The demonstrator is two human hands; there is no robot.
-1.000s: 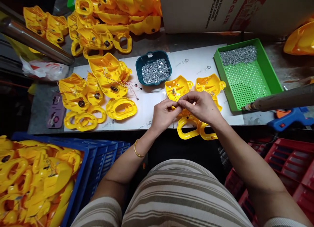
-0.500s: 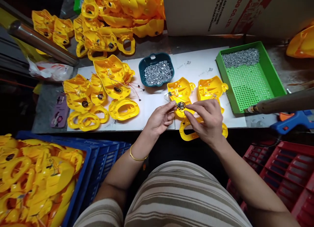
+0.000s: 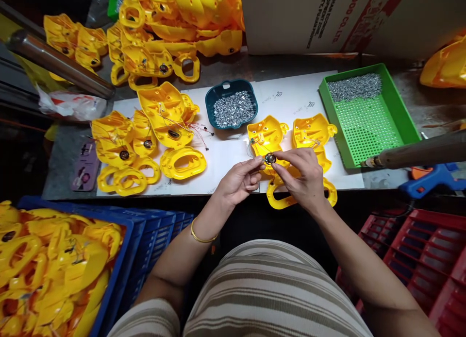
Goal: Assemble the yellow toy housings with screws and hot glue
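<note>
Between my two hands is a small round speaker (image 3: 270, 158), black-rimmed with a metallic centre. My left hand (image 3: 238, 180) pinches its left edge between thumb and forefinger, the other fingers curled. On the opposite side my right hand (image 3: 304, 174) grips it with thumb and forefinger. Just beyond the hands lies a yellow plastic shell half (image 3: 267, 130), hollow side up, with thin wires and a small green board in it. A second yellow shell half (image 3: 309, 128) lies to its right, partly behind my right hand. A yellow ring-shaped handle (image 3: 278, 201) reaches past the table edge below the fingers.
A dark teal bowl (image 3: 208, 104) holds small metal parts. To the right stand a green basket (image 3: 402, 109) with screws and a blue glue gun (image 3: 433, 181). More yellow shells (image 3: 163, 109) lie left. Blue (image 3: 145, 244) and red crates (image 3: 415, 259) flank me below the table.
My right thumb and forefinger have closed onto the speaker's right side, and the speaker has turned slightly. The left hand stays at its left edge. The view has shifted a little.
</note>
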